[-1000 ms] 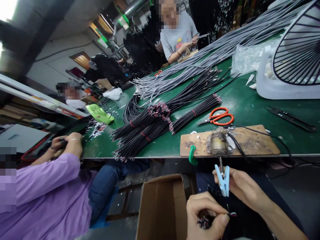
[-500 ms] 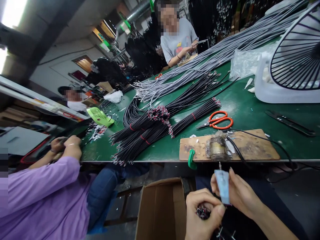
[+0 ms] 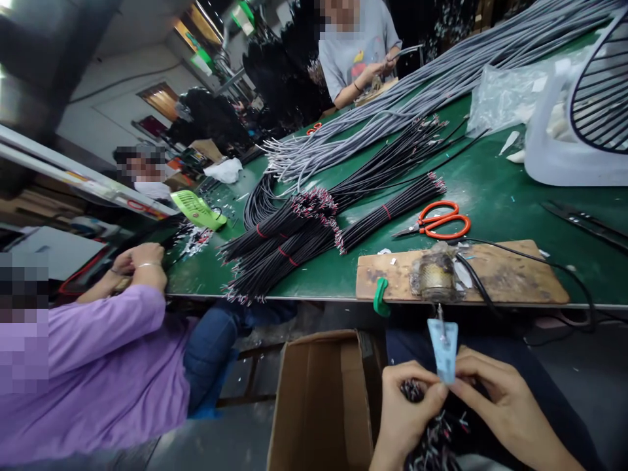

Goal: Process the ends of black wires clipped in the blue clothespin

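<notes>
My left hand (image 3: 409,405) is closed around a bundle of thin black cables (image 3: 434,441) with red, white and black wire ends; its thumb and forefinger meet at the lower tip of a light blue tapered piece (image 3: 444,347). That piece hangs at the metal shaft of a small motor (image 3: 436,278), fixed to a wooden board (image 3: 515,268) at the table edge. My right hand (image 3: 490,392) is pinched at the same lower tip, its fingertips close to the left thumb. What lies between the right fingertips is too small to make out.
Orange-handled scissors (image 3: 446,221), tied black cable bundles (image 3: 275,245) and long grey cables (image 3: 392,118) lie on the green table (image 3: 495,203). A green clamp (image 3: 380,297) grips the board. An open cardboard box (image 3: 318,399) stands below. A co-worker in a purple sleeve (image 3: 112,327) sits left.
My right hand has moved from beside the blue piece down to its lower tip and pinched there, meeting my left hand. The view has shifted slightly.
</notes>
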`<act>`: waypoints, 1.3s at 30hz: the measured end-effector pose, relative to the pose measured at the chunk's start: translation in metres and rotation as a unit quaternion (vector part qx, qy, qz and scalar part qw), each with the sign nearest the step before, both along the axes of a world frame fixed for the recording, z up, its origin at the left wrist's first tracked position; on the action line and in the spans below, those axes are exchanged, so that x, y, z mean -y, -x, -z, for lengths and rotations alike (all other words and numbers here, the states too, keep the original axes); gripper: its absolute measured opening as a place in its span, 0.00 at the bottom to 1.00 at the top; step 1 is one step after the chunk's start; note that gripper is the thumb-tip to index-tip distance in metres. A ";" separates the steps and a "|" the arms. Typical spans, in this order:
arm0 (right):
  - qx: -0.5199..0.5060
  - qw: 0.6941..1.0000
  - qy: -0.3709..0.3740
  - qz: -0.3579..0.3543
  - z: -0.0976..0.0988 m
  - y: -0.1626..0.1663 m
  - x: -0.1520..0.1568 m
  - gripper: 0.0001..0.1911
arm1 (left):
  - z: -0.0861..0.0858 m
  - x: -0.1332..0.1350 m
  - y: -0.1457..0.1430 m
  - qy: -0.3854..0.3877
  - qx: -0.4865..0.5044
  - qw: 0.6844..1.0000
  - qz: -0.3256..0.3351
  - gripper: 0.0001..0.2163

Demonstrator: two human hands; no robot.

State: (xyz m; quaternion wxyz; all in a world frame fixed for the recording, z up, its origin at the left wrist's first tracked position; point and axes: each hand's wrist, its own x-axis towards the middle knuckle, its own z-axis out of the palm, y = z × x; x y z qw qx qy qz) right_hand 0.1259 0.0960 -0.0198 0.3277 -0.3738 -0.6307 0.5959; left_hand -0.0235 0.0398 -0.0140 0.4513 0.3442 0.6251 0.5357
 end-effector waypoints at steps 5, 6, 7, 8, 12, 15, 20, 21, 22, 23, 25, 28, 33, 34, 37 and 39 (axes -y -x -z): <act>-0.035 0.999 0.017 0.009 0.014 -0.012 0.001 0.09 | 0.037 0.007 0.000 0.046 0.054 0.995 -0.068 0.15; -0.048 0.999 0.017 -0.018 0.012 -0.014 0.002 0.10 | 0.041 0.012 0.000 0.053 0.052 0.993 -0.092 0.16; -0.058 0.997 0.015 -0.049 0.010 -0.016 0.004 0.11 | 0.044 0.017 0.000 0.059 0.052 0.991 -0.111 0.17; -0.062 0.995 0.015 -0.075 0.006 -0.016 0.005 0.13 | 0.045 0.022 0.000 0.064 0.052 0.989 -0.126 0.17; -0.008 0.999 -0.004 -0.046 -0.006 -0.009 0.004 0.14 | 0.037 0.034 -0.001 0.055 0.062 0.986 -0.144 0.20; 0.032 0.997 -0.058 -0.026 -0.010 -0.002 0.001 0.09 | 0.024 0.034 -0.004 0.022 0.062 0.990 -0.126 0.19; 0.041 0.991 -0.123 -0.026 -0.012 -0.001 0.006 0.08 | 0.011 0.032 -0.008 0.006 0.055 0.992 -0.116 0.15; 0.044 0.990 -0.134 -0.018 -0.011 -0.002 0.007 0.08 | 0.011 0.031 -0.009 0.004 0.051 0.992 -0.118 0.14; 0.047 0.988 -0.146 -0.010 -0.011 -0.003 0.008 0.07 | 0.010 0.030 -0.009 0.001 0.043 0.992 -0.115 0.13; 0.048 0.986 -0.159 -0.002 -0.011 -0.003 0.009 0.06 | 0.010 0.029 -0.009 -0.001 0.033 0.994 -0.106 0.12; 0.044 0.980 -0.191 0.016 -0.012 -0.003 0.010 0.05 | 0.010 0.027 -0.009 -0.002 0.012 0.996 -0.087 0.12; 0.030 0.972 -0.230 0.035 -0.016 -0.001 0.010 0.05 | 0.008 0.025 -0.008 -0.003 -0.004 0.997 -0.076 0.13; 0.042 0.978 -0.201 0.036 -0.016 0.001 0.011 0.06 | 0.001 0.021 -0.006 0.010 -0.024 0.999 -0.046 0.14; 0.044 0.980 -0.190 0.037 -0.014 0.001 0.011 0.06 | 0.000 0.020 -0.006 0.014 -0.026 0.999 -0.045 0.15; 0.036 0.983 -0.173 0.048 -0.010 0.001 0.012 0.05 | -0.004 0.018 -0.005 0.029 -0.034 0.999 -0.023 0.17; 0.027 0.982 -0.180 0.055 -0.009 0.001 0.013 0.05 | -0.004 0.017 -0.004 0.034 -0.038 0.999 -0.014 0.18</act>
